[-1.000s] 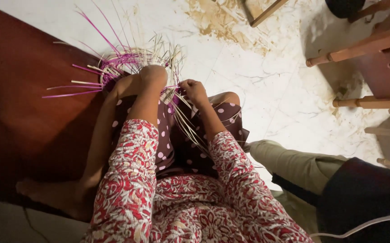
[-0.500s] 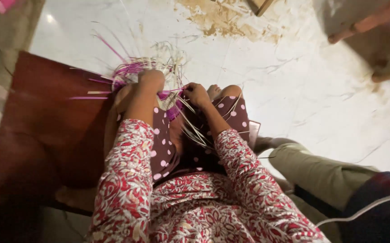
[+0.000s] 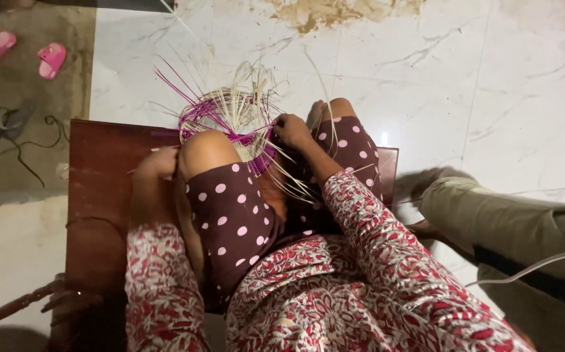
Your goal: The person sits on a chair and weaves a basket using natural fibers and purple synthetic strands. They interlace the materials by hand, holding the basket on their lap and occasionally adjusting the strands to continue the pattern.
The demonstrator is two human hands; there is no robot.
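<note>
Since the earlier frame, left hand (image 3: 159,163) has dropped off the weaving and now sits at 9 o'clock of the raised left knee (image 3: 205,151), on the brown wooden board (image 3: 100,195). The view has also swung, so more white marble floor (image 3: 504,85) shows at 1 o'clock.

Half-woven basket (image 3: 233,117): pale and magenta strips, loose ends fanning toward 12 o'clock. It lies at 12 o'clock of the knees, wedged between them, partly over the board's far edge.

Right hand (image 3: 290,129): fingers curled tight, pinching strips at the basket's 3 o'clock edge. Long pale strips trail from it toward 5 o'clock across the dotted maroon skirt (image 3: 230,215).

Left hand: fingers bent against the knee. It appears to touch a thin strip there; whether it grips it, cannot tell.

Surroundings:
- Pair of pink sandals (image 3: 25,52) at 10 o'clock on the grey mat, well apart from the work.
- Dark cord (image 3: 15,127) at 9 o'clock, on the mat just beside the board.
- Another person's leg in olive trousers (image 3: 497,218) at 4 o'clock.
- Brownish stain (image 3: 334,13) on the floor at 12 o'clock.
</note>
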